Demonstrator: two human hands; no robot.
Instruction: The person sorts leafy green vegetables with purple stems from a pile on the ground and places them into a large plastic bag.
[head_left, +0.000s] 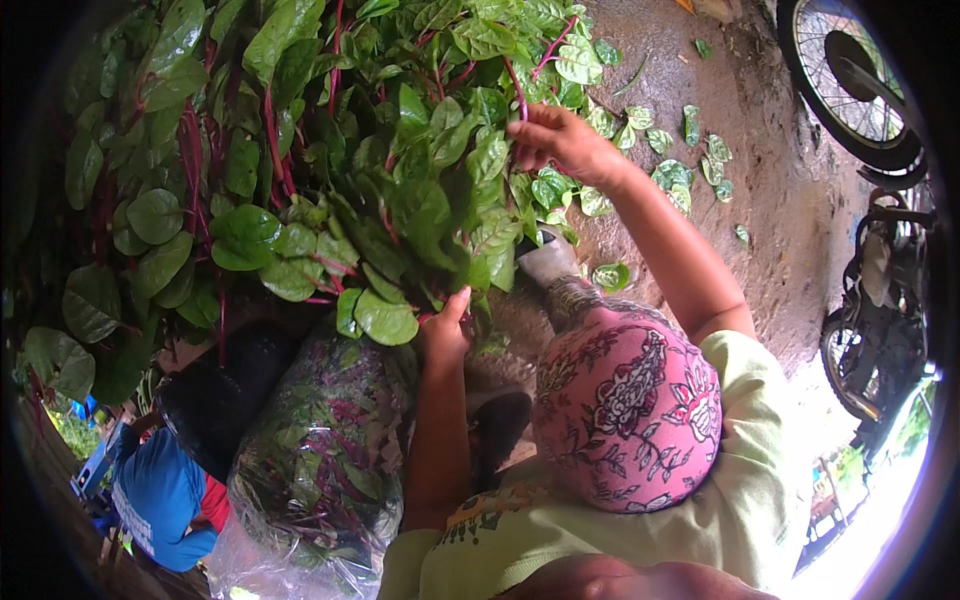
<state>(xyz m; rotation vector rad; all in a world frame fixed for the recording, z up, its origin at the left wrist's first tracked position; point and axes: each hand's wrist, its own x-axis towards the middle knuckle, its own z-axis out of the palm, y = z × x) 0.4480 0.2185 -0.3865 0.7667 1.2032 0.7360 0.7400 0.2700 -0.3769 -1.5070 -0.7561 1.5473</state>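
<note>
A large heap of red-stemmed Malabar spinach (442, 142) fills the top and left of the view. My left hand (446, 330) is closed around the lower stems of a leafy bunch (405, 217), with the thumb pointing up. At the heap's right edge, my right hand (559, 142) pinches a reddish-purple stem (517, 86) between thumb and fingers. Leaves hide part of its fingertips. Below the heap, a clear plastic bag (322, 465) stuffed with similar leaves and stems stands left of my left forearm.
My bent knee in pink floral cloth (630, 405) rises between my arms. Loose leaves (673, 174) lie on the wet brown ground (765, 225). A motorcycle wheel (855, 75) and another motorcycle (877, 300) stand at right. A person in blue (157, 502) is at lower left, beside a black rounded object (225, 390).
</note>
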